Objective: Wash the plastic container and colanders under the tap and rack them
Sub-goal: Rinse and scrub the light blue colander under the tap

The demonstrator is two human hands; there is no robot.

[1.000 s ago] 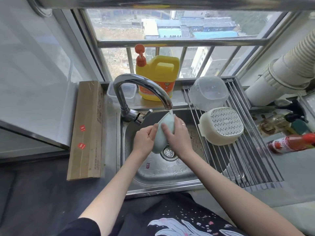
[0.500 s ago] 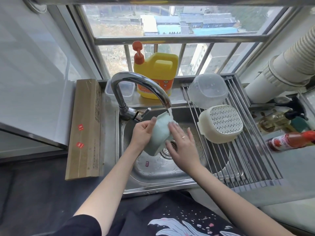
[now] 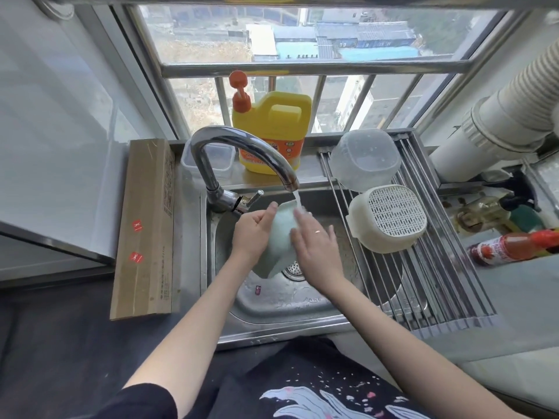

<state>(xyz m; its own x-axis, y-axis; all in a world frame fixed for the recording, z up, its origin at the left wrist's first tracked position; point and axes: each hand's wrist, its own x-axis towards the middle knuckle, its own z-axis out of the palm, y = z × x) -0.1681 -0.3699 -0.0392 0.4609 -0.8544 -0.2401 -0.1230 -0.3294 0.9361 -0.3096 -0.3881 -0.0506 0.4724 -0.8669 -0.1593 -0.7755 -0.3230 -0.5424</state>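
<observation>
Nearest the camera: both forearms reach over the front rim of the steel sink. Drain strainer partly visible under the hands.

Left hand: fingers curled round the left edge of a pale green colander, thumb up near its top corner, holding it tilted on edge over the basin. Right hand: fingers straight and loosely spread, laid flat on the colander's right face, rubbing or steadying; ring on one finger. Whether the green piece is perforated cannot be told from this angle, since only its smooth outer wall shows.

Tap running; the stream lands on the colander's top edge, beside the right fingertips.

Right of the basin, on the roll-up drying rack: white colander inverted, and behind it the clear plastic container, also inverted. So two items look done, one left.

Far side, on the sill: yellow detergent jug, small clear tub. Long cardboard box on the desk to the left.

Risks:
- wet, one-handed grip on a thin rim could slip, dropping the colander into the basin;
- stream striking the tilted wall may splash toward the cardboard box;
- racking space near the white colander is tight, and a nudge could shift it.
</observation>
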